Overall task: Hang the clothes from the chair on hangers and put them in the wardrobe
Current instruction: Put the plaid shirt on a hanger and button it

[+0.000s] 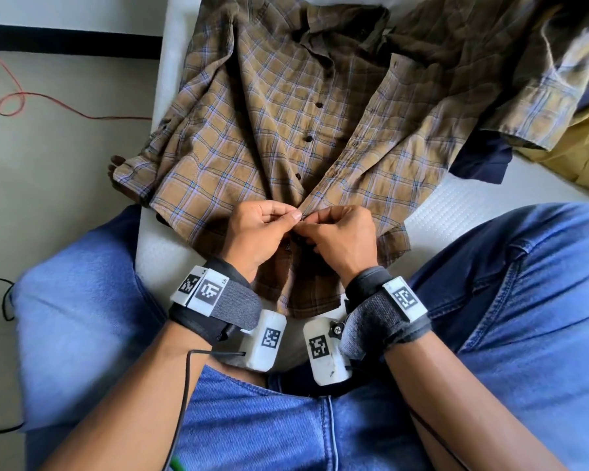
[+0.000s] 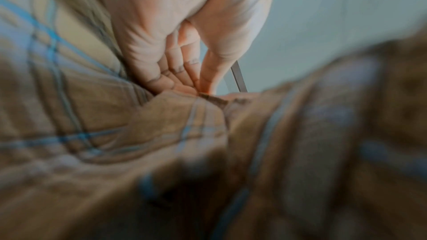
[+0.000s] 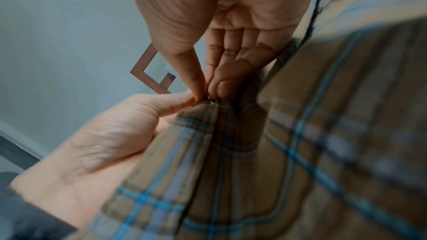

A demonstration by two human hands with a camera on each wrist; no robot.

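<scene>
A brown plaid shirt (image 1: pixel 269 107) lies spread, front up, on a white bed (image 1: pixel 463 205), its dark buttons running down the middle. My left hand (image 1: pixel 262 229) and right hand (image 1: pixel 334 232) meet at the lower placket, each pinching one edge of the fabric. In the left wrist view my left hand (image 2: pixel 184 65) presses thumb and fingertips onto the plaid shirt (image 2: pixel 175 116) edge. In the right wrist view my right hand (image 3: pixel 221 57) pinches the plaid shirt (image 3: pixel 231 134) fold, and my left hand (image 3: pixel 110 138) holds it from the other side. No hanger is in sight.
A dark navy garment (image 1: pixel 480 161) and a mustard-yellow garment (image 1: pixel 578 144) lie on the bed at the right, partly under the shirt's sleeve. My knees in blue jeans (image 1: pixel 82 300) flank the bed. A red cable (image 1: pixel 14 100) loops on the floor at left.
</scene>
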